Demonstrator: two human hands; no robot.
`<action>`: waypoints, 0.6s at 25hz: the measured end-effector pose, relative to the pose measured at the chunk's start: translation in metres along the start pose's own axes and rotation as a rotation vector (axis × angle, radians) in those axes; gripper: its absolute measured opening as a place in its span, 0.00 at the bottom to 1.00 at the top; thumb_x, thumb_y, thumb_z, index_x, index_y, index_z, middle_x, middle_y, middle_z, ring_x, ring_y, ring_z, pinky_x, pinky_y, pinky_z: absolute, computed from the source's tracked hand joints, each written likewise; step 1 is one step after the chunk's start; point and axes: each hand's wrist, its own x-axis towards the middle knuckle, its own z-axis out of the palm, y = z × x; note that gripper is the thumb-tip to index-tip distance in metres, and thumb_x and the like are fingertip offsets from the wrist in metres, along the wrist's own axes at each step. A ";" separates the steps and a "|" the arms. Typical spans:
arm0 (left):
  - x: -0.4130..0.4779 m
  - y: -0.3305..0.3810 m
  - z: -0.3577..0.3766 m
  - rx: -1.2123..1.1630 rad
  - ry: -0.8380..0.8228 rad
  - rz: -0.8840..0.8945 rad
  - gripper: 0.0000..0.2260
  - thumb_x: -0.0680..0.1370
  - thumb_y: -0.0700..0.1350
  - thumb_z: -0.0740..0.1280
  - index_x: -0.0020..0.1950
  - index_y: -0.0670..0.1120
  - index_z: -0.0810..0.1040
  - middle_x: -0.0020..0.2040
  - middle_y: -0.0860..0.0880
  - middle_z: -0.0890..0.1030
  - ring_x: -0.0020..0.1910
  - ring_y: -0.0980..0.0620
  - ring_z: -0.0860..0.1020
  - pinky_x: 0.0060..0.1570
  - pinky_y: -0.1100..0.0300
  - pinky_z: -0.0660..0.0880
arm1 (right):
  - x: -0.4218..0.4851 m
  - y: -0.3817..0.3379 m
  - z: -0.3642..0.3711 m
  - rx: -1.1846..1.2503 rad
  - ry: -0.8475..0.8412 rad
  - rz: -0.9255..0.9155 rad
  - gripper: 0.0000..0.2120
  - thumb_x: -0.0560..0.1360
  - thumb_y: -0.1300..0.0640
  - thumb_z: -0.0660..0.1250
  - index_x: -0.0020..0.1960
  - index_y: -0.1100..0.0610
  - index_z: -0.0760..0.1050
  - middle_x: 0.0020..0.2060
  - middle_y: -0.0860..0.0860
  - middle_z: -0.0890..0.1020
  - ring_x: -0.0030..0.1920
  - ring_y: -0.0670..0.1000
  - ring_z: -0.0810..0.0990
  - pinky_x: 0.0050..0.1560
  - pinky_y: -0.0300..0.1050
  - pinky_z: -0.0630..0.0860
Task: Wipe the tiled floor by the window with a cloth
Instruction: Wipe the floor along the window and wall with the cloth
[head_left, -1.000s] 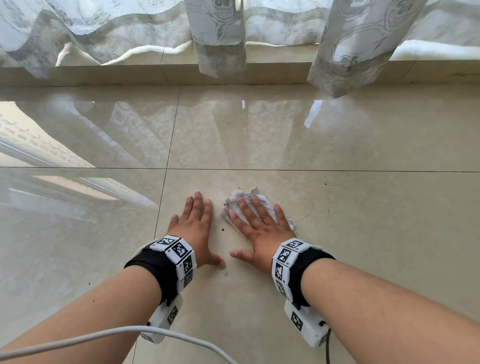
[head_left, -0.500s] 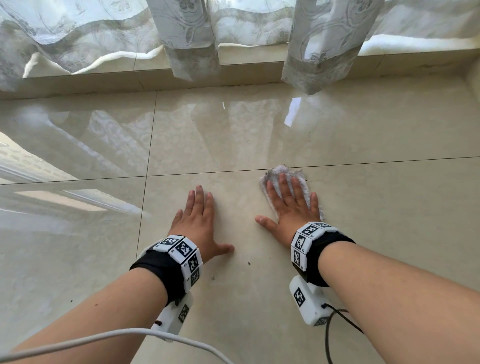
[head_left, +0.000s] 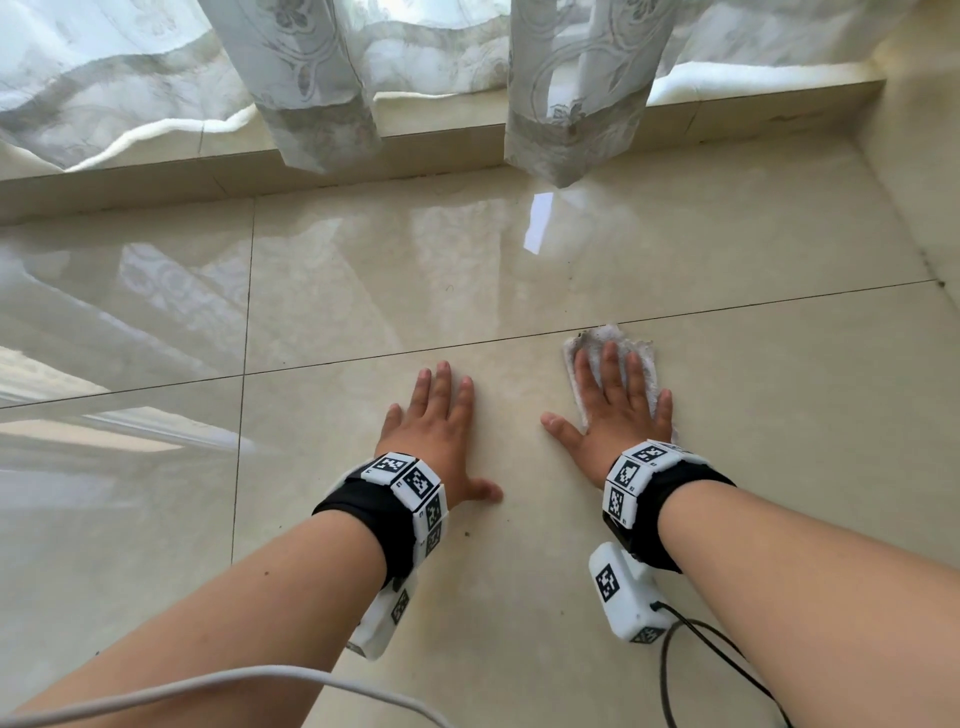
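White cable: crosses the nearest part of the view, over the left forearm.
Black cable: loops from the white box under the right wrist.
Wristbands: black bands with square black-and-white markers, one on the left wrist and one on the right wrist.
Left hand: flat on the tile, fingers straight and together, thumb out to the side, holding nothing.
Right hand: palm down with its fingers spread straight, pressing the cloth to the floor.
Cloth: small, white and frayed, under the right fingers; its far edge touches the grout line.
Change, right hand: a second ago it lay just beside the left hand; now it is well apart, further right and further from the person, and the cloth has gone with it.
Change, left hand: it has stayed flat in much the same spot.
Change, view: more of the right side shows than before, including a wall.
Tiled floor: large glossy beige tiles with thin dark joints; the far tiles mirror the curtains and the bright window.
Ledge: a low beige step runs along the far edge of the floor.
Curtains: sheer, white and patterned, hanging over the ledge, two folds nearly reaching the floor.
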 end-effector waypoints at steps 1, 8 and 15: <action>-0.001 -0.002 -0.001 -0.001 -0.004 -0.004 0.60 0.65 0.72 0.70 0.78 0.50 0.31 0.77 0.49 0.29 0.77 0.48 0.32 0.76 0.45 0.47 | -0.001 0.001 -0.001 0.008 0.014 0.015 0.40 0.75 0.28 0.47 0.64 0.40 0.18 0.66 0.41 0.19 0.72 0.47 0.23 0.71 0.62 0.33; -0.002 -0.002 -0.002 -0.021 -0.049 -0.035 0.60 0.65 0.71 0.71 0.78 0.50 0.32 0.78 0.48 0.29 0.77 0.46 0.33 0.75 0.43 0.47 | -0.005 0.004 -0.001 0.043 0.014 0.086 0.41 0.75 0.28 0.46 0.74 0.42 0.25 0.73 0.45 0.25 0.73 0.50 0.25 0.72 0.62 0.33; -0.002 -0.003 -0.002 -0.005 -0.077 -0.047 0.59 0.68 0.69 0.71 0.78 0.49 0.32 0.77 0.46 0.29 0.77 0.44 0.33 0.75 0.42 0.48 | -0.025 -0.033 0.023 -0.087 -0.018 -0.200 0.42 0.75 0.29 0.48 0.64 0.41 0.15 0.64 0.44 0.15 0.66 0.50 0.15 0.66 0.60 0.24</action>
